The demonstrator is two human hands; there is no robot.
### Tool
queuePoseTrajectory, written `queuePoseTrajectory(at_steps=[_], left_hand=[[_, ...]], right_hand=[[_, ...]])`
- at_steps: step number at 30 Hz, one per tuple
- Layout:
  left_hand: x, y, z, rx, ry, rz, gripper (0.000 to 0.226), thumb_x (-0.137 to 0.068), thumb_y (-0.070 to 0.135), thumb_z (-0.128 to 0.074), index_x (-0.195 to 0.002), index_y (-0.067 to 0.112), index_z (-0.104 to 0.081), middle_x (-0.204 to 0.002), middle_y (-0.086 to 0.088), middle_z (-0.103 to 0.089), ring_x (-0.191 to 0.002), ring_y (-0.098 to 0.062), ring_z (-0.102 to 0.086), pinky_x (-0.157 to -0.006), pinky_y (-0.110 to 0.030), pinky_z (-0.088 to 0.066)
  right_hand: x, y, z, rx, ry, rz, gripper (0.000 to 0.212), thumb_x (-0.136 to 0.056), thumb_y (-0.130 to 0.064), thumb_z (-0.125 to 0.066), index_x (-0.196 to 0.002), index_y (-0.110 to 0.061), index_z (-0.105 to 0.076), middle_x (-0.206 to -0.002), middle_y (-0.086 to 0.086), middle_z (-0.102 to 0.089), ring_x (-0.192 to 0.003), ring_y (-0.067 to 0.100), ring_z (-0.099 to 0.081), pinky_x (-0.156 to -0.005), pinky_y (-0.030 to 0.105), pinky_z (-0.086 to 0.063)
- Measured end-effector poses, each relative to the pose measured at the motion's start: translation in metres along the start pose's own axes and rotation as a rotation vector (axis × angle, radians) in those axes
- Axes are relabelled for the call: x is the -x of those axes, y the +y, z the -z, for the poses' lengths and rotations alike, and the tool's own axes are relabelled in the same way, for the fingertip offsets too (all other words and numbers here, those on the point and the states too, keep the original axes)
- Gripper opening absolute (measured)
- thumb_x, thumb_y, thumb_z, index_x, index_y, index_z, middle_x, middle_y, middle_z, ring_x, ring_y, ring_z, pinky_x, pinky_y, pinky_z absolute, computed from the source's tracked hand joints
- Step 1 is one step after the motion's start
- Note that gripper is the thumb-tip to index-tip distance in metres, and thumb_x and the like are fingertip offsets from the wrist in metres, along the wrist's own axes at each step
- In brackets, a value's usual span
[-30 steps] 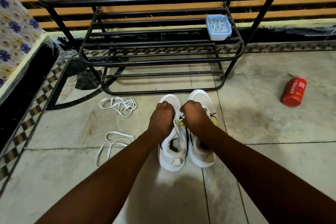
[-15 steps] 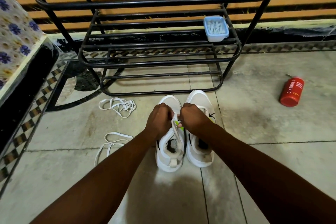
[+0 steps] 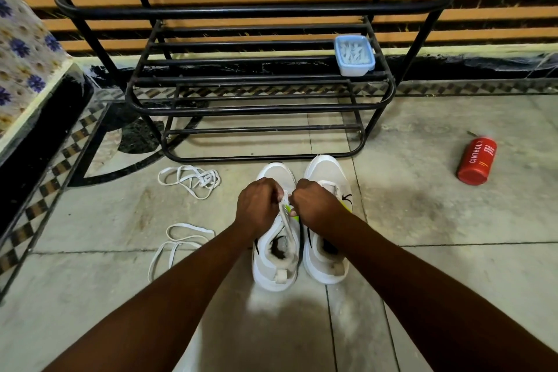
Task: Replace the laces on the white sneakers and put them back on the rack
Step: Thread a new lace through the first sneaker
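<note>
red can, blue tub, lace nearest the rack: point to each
red can [image 3: 476, 161]: head view, middle of its side
blue tub [image 3: 354, 55]: head view, centre of its top
lace nearest the rack [image 3: 206, 179]: head view, its tangled loops

White sneakers [image 3: 273, 273] upright, side by side on floor, toes toward black rack [image 3: 250, 10]; lace [image 3: 289, 228] draped over left one; two loose laces [image 3: 193, 180] lying leftward.

We can read one word only: CINTHOL, in white capitals along the side of the red can [image 3: 476, 161]. Next to it the can carries a few lines of smaller white print, too small for us to make out. One white sneaker [image 3: 326, 170] bears a black mark on its side, with no letters we can read.
</note>
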State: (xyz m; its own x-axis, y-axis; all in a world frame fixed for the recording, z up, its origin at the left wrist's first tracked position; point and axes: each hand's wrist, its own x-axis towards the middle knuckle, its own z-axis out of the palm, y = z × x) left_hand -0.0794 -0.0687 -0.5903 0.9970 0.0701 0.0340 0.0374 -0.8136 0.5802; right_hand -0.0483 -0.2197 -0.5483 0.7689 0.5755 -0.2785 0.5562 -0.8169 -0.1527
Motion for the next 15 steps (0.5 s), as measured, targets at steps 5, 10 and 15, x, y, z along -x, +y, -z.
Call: queuePoseTrajectory(at_steps=[5, 10, 15], left_hand=[[0.000, -0.002, 0.007, -0.002, -0.034, -0.011, 0.029, -0.075, -0.001, -0.060, -0.085, 0.025, -0.067, -0.080, 0.015, -0.065, -0.080, -0.012, -0.062, -0.064, -0.021, -0.034], [-0.001, -0.004, 0.010, -0.001, -0.057, -0.038, 0.026, -0.077, 0.001, -0.062, -0.087, 0.025, -0.065, -0.082, 0.015, -0.066, -0.082, -0.015, -0.064, -0.066, -0.023, -0.036], [0.002, -0.007, 0.010, 0.086, -0.018, -0.114, 0.028, -0.083, 0.001, -0.061, -0.100, 0.018, -0.046, -0.081, 0.013, -0.064, -0.069, -0.017, -0.057, -0.062, -0.028, -0.035]], right_hand=[[-0.001, -0.010, 0.013, -0.146, -0.006, -0.123, 0.018, -0.091, -0.011, -0.061, -0.108, -0.006, -0.061, -0.115, 0.019, -0.059, -0.106, 0.036, -0.061, -0.089, 0.037, -0.049], [-0.003, -0.018, 0.024, -0.162, 0.098, -0.224, 0.022, -0.095, -0.013, -0.056, -0.117, -0.010, -0.058, -0.118, 0.017, -0.056, -0.107, 0.039, -0.061, -0.083, 0.038, -0.048], [-0.006, -0.026, 0.021, -0.089, 0.098, -0.226, 0.023, -0.094, -0.005, -0.053, -0.114, -0.009, -0.064, -0.136, 0.016, -0.038, -0.106, 0.038, -0.062, -0.085, 0.043, -0.054]])
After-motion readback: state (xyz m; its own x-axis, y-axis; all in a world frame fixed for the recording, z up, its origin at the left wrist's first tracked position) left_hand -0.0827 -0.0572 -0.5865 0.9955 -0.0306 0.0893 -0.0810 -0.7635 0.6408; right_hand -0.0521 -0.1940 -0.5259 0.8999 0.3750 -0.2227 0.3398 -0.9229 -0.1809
